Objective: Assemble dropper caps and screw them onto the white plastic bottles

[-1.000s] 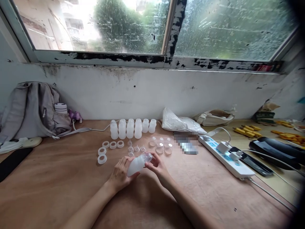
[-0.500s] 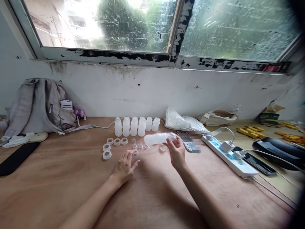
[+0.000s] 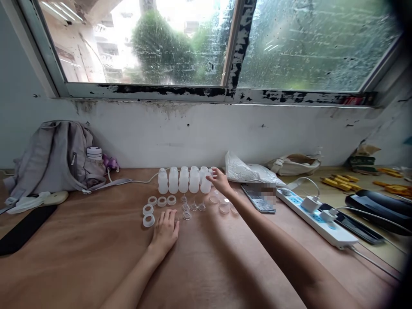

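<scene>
Frosted white bottles with clear domed tops (image 3: 183, 180) stand upright in a row near the wall. My right hand (image 3: 220, 181) reaches to the row's right end, its fingers closed at the upper right side of the last frosted bottle (image 3: 204, 183). The fingers partly hide another bottle behind. My left hand (image 3: 165, 231) rests palm down on the table with fingers stretched out, holding nothing. Just beyond it lie several white rings (image 3: 162, 201). To its right are small clear teat-like pieces (image 3: 186, 216). Clear caps (image 3: 224, 208) sit partly hidden below my right forearm.
A phone (image 3: 259, 197) and a white power strip (image 3: 317, 219) with plugged-in chargers lie to the right. A white plastic bag (image 3: 241, 167) and a beige pouch (image 3: 292, 165) lie by the wall. At the left are a grey backpack (image 3: 58, 154) and a black flat object (image 3: 27, 229).
My right hand has moved up and left to the row; the bottle it held sideways now appears upright at the row's end. My left hand has drawn back from the clear pieces. The view has tilted up.
</scene>
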The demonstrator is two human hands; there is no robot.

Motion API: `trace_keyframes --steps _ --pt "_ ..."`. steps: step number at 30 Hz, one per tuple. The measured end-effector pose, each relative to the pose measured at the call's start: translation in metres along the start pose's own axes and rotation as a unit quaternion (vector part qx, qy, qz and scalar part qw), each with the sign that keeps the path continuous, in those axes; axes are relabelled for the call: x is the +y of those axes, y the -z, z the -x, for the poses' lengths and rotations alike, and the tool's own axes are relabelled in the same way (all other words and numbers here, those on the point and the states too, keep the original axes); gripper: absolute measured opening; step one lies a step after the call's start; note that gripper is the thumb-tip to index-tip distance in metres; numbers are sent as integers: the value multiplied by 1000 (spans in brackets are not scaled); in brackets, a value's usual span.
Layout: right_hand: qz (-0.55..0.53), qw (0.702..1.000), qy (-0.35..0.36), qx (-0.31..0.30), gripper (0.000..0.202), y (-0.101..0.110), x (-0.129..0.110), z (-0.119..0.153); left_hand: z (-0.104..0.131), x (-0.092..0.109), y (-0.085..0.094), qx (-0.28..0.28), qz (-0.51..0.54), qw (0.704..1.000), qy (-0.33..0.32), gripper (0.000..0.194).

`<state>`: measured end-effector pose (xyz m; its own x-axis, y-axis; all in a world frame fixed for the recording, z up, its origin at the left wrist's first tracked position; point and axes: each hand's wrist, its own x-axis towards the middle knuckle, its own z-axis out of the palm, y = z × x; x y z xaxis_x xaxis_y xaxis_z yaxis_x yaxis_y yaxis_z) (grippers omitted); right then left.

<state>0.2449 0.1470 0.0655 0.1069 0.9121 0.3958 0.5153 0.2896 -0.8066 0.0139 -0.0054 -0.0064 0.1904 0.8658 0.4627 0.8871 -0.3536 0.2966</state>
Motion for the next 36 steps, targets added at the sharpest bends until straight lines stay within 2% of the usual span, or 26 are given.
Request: trace_keyframes --steps 5,13,16,18,20,23,25,28,33,36 --pt "21 1000 1 -11 36 -13 10 -3 -2 -9 -7 -11 -32 999 2 29" --pt "56 998 23 -8 35 -17 16 -3 -9 -13 -11 -29 -68 996 46 35" --pt "59 997 46 7 43 -17 14 1 -13 -17 -12 -25 -84 994 58 37" --pt "63 993 100 30 47 -14 12 12 -16 -20 -13 -24 -95 993 64 39" --pt "71 980 179 43 41 -11 10 32 -18 -21 -15 -25 -105 992 64 43" --pt "102 965 241 -20 29 -10 13 71 -19 -21 -17 -28 -127 990 59 47" --pt "132 961 234 -66 32 -13 20 95 -21 -20 -18 -30 -146 987 55 48" --pt "154 962 205 -94 39 -21 33 116 -25 -18 -20 -24 -169 984 50 48" --pt "115 975 164 -99 18 -26 44 118 -24 -17 -20 4 -174 984 45 34" --pt "71 984 138 -87 16 -22 44 118 -22 -18 -18 31 -164 985 35 21"
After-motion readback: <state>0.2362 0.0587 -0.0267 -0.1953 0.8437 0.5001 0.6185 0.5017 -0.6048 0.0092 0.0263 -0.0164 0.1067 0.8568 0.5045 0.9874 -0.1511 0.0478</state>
